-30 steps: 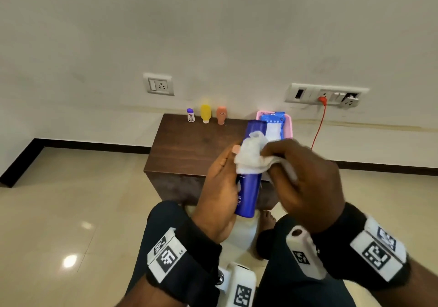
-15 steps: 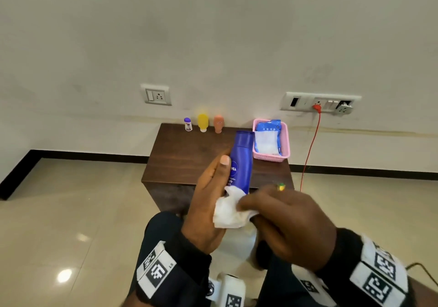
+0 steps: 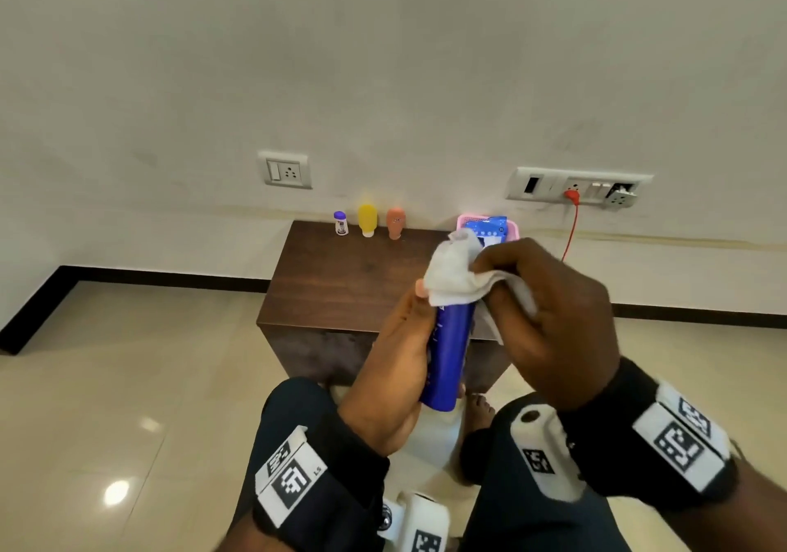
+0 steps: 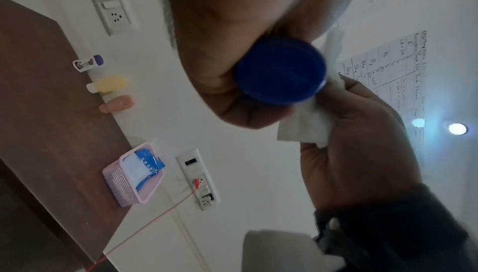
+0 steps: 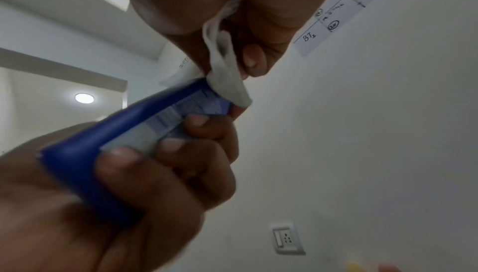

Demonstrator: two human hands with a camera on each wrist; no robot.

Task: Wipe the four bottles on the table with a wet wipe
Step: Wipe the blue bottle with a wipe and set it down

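Observation:
My left hand (image 3: 404,355) grips a tall blue bottle (image 3: 449,355) above my lap, in front of the brown table (image 3: 340,279). My right hand (image 3: 549,317) holds a white wet wipe (image 3: 451,274) wrapped over the bottle's upper end. The left wrist view shows the bottle's round blue base (image 4: 280,72) with the wet wipe (image 4: 308,125) beside it. In the right wrist view my left fingers (image 5: 165,153) curl round the blue bottle (image 5: 124,133) and the wet wipe (image 5: 227,84) covers its far end. Three small bottles stand at the table's back edge: purple-capped (image 3: 340,223), yellow (image 3: 367,220), orange (image 3: 395,222).
A pink basket (image 3: 513,228) holding a blue wipes packet (image 3: 487,225) sits at the table's back right. A red cable (image 3: 570,228) hangs from a wall socket (image 3: 579,187). Another socket (image 3: 284,169) is on the wall to the left. Tiled floor surrounds the table.
My right hand has slid the wipe from the bottle's lower end up to its top. The left hand keeps its grip on the bottle.

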